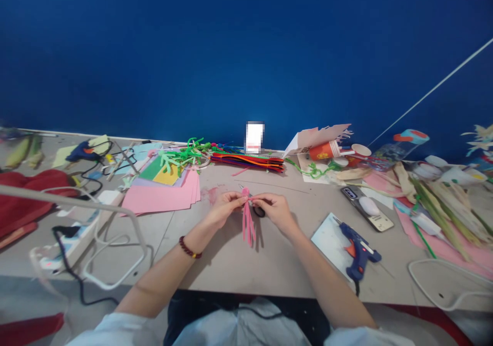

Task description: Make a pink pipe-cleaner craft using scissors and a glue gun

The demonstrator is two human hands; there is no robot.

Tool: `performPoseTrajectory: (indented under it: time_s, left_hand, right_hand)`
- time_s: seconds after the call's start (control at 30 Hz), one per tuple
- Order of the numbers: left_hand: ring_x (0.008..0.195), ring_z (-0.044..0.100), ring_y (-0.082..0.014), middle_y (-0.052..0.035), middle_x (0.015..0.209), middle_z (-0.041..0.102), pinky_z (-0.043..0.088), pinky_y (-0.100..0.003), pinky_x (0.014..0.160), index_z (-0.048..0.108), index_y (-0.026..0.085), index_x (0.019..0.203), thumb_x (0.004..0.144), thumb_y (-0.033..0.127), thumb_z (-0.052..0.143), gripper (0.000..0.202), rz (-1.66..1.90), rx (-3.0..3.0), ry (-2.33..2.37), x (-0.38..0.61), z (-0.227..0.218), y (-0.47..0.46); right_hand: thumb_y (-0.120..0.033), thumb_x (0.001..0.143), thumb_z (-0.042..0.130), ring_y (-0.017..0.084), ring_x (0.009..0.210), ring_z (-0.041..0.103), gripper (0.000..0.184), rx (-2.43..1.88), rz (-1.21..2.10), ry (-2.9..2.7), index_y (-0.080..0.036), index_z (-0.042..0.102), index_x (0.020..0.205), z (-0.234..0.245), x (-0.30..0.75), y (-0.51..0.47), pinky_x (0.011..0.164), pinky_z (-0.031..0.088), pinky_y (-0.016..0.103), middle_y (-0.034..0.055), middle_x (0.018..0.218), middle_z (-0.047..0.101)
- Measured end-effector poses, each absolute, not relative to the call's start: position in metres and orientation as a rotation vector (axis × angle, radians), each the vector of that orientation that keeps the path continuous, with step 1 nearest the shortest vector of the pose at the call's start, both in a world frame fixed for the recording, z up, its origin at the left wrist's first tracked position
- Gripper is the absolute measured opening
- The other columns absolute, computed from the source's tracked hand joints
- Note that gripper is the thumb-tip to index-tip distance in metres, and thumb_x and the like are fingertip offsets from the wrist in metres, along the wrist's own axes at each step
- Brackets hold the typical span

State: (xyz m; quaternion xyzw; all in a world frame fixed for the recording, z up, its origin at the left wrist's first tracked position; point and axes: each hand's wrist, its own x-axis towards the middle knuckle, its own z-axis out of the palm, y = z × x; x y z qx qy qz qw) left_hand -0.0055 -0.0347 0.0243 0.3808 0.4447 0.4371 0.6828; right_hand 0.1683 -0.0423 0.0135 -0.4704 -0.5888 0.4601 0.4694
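Observation:
Between my two hands hangs a bundle of pink pipe cleaners (248,225), gathered at the top with loose ends pointing down. My left hand (224,207) pinches the gathered top from the left. From the other side, my right hand (275,210) has thumb and finger closed on the bundle near the same spot. Scissors (259,211) lie on the table just behind the bundle, partly covered by it and my right hand. A bundle of dark, red and orange pipe cleaners (248,162) rests farther back against the blue wall.
Pink paper sheets (159,197) and green pipe cleaners (181,157) lie to the left, beside a white power strip (82,233). On the right are a blue hot glue gun (358,253), a phone (365,207), paper cups (325,151) and dried husks (442,217).

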Motion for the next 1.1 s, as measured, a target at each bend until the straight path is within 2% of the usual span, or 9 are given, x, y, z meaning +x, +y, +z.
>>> performPoseTrajectory:
  time_s: [0.13,0.33,0.5,0.67,0.77,0.9,1.1]
  left_hand:
    - [0.059,0.059,-0.0114,-0.0026,0.062,0.066,0.049,-0.024,0.062,0.070,0.013,0.065,0.052,0.033,0.083,0.027,0.976,0.857,1.020,-0.0065,0.0254,-0.0341]
    - [0.056,0.057,-0.0096,-0.0013,0.059,0.065,0.048,-0.022,0.060,0.068,0.012,0.062,0.051,0.034,0.084,0.028,0.940,0.843,1.036,-0.0032,0.0251,-0.0359]
    - [0.054,0.056,-0.0089,-0.0004,0.057,0.063,0.047,-0.021,0.058,0.068,0.012,0.061,0.053,0.034,0.083,0.027,0.952,0.837,0.982,-0.0015,0.0194,-0.0356]
    - [0.065,0.064,-0.0142,-0.0061,0.070,0.070,0.050,-0.027,0.070,0.071,0.012,0.074,0.061,0.036,0.078,0.028,0.945,0.749,0.861,-0.0035,0.0196,-0.0321]
    - [0.073,0.066,-0.0168,-0.0087,0.078,0.072,0.050,-0.029,0.075,0.071,0.011,0.080,0.062,0.033,0.077,0.028,0.925,0.748,0.803,-0.0037,0.0226,-0.0323]
    - [0.069,0.064,-0.0137,-0.0069,0.079,0.071,0.048,-0.025,0.069,0.072,0.012,0.081,0.061,0.028,0.079,0.026,0.945,0.842,0.876,-0.0013,0.0227,-0.0351]
    - [0.059,0.058,-0.0097,-0.0025,0.068,0.068,0.045,-0.021,0.060,0.071,0.013,0.075,0.057,0.028,0.081,0.025,1.003,0.847,0.956,0.0006,0.0208,-0.0358]
  right_hand:
    - [-0.033,0.072,0.069,0.022,0.077,0.065,0.015,-1.097,0.988,-1.562,-0.027,0.075,0.084,0.0149,0.1669,-0.0416,0.077,0.049,0.035,0.0032,0.084,0.073]
    - [-0.027,0.076,0.065,0.020,0.070,0.063,0.011,-1.083,0.903,-1.621,-0.028,0.075,0.079,0.0166,0.1657,-0.0431,0.073,0.048,0.034,0.0028,0.077,0.072]
    - [-0.028,0.077,0.064,0.021,0.069,0.063,0.011,-1.061,0.889,-1.637,-0.028,0.075,0.078,0.0204,0.1662,-0.0448,0.072,0.047,0.034,0.0033,0.075,0.071]
    - [-0.029,0.076,0.066,0.021,0.074,0.063,0.010,-1.082,0.879,-1.511,-0.027,0.075,0.078,0.0193,0.1656,-0.0451,0.074,0.047,0.033,0.0035,0.078,0.071]
    - [-0.029,0.075,0.066,0.020,0.076,0.063,0.009,-1.089,0.880,-1.454,-0.026,0.074,0.080,0.0185,0.1644,-0.0454,0.075,0.047,0.032,0.0034,0.082,0.071]
    - [-0.030,0.075,0.066,0.019,0.076,0.063,0.010,-1.112,0.921,-1.424,-0.023,0.072,0.080,0.0166,0.1625,-0.0454,0.075,0.048,0.031,0.0039,0.083,0.070]
    - [-0.031,0.075,0.064,0.018,0.078,0.063,0.014,-1.129,1.056,-1.359,-0.022,0.070,0.083,0.0128,0.1610,-0.0444,0.076,0.049,0.032,0.0046,0.085,0.070]
